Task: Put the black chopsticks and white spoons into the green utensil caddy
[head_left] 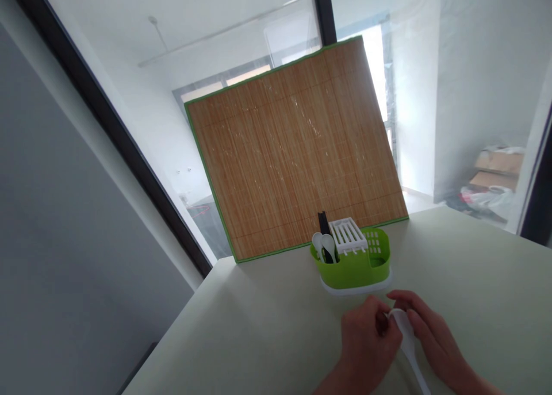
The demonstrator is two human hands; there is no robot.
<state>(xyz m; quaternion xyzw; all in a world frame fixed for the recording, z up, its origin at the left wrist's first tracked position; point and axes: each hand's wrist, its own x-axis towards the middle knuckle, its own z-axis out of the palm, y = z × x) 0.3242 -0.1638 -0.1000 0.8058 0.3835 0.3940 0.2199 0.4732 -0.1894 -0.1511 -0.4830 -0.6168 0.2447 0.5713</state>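
Note:
Between my two hands, above the table (267,326), is a white spoon (405,330), its bowl up and its handle slanting down to the right. My left hand (368,342) is closed, thumb and fingers pinching the left edge of the bowl. From the other side, my right hand (437,337) rests its bent fingers and thumb against the bowl's right edge. Just beyond my hands stands a green utensil holder (356,271) on a white base. Two white spoons (323,242) and black chopsticks (322,222) stand in its left compartment; a white slotted rack (347,236) covers its middle.
A bamboo mat (293,153) with green edging leans upright behind the holder, against a glass pane (142,96) with dark frames. A grey wall (77,240) lies to the left. Beyond the glass at right are cardboard boxes (500,160) and a plastic bag (489,198).

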